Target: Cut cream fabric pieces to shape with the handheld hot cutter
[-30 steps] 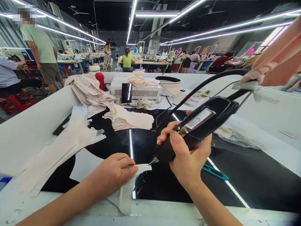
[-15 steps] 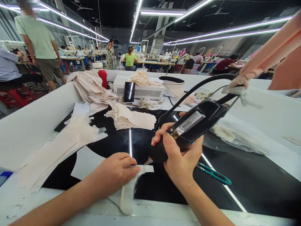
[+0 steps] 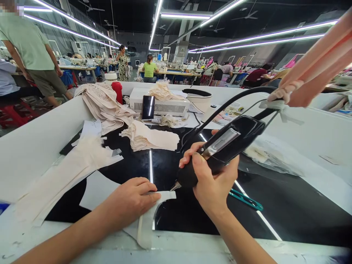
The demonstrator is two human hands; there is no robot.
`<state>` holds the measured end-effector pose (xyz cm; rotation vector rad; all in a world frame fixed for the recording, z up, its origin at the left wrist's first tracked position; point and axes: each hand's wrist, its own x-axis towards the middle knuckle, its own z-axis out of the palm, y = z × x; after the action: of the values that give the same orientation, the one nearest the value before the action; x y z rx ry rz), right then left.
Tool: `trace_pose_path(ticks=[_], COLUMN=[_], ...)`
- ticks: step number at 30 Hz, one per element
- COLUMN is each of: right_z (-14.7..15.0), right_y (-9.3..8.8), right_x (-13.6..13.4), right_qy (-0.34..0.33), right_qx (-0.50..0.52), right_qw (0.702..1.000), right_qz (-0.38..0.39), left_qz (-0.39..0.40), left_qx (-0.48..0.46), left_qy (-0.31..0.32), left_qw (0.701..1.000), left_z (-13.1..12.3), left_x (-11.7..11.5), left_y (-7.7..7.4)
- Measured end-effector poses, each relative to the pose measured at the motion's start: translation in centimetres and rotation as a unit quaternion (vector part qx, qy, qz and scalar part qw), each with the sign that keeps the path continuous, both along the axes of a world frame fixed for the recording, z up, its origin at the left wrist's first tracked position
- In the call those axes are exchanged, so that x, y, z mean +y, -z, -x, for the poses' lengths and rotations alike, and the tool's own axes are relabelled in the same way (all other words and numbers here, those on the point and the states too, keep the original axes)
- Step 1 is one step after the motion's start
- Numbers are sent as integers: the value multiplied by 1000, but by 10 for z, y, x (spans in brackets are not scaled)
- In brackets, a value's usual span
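Observation:
My right hand (image 3: 213,179) is wrapped round a black handheld tool (image 3: 228,146) with a metal plate on its side. Its thin metal tip points down-left, close to the end of a curved white fabric strip (image 3: 150,220). A pink cloth tie (image 3: 308,80) is knotted at the tool's upper end. My left hand (image 3: 136,198) lies palm down on the strip, with fingers close together pressing it to the black surface (image 3: 189,216). White pieces (image 3: 96,189) lie under and beside my left wrist. Whether my left fingers pinch the fabric is hidden.
Teal snips (image 3: 246,200) lie right of my right hand. Stacked cream pieces (image 3: 154,137), a long fabric pile (image 3: 63,176), a phone (image 3: 148,107) and a white box (image 3: 159,104) are farther off. A clear plastic bag (image 3: 275,156) lies right. People stand and sit beyond the low walls.
The view has shifted slightly to the right. The tool's tip shows a little above the strip, where it was near the fabric and blurred before. Both hands keep nearly the same pose.

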<state>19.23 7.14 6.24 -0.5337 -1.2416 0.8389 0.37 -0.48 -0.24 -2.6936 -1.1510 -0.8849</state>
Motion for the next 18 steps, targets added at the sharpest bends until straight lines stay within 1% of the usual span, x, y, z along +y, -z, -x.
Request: trace_pose_path(ticks=[8,13,18], right_z=[-1,3,5], right_y=[-4,0,4], right_x=[-10,-14,-15], right_qy=[-31,-53,-56], right_qx=[19,24,30], right_qw=[999,998,998], right_qz=[3,-6,-10], left_qz=[2,10,6], left_qx=[6,6,13], left_qy=[2,4,6], left_qw=[1000,1000,1000], left_z=[1,1,1], left_x=[0,0,1], left_y=[-3,-4,-5])
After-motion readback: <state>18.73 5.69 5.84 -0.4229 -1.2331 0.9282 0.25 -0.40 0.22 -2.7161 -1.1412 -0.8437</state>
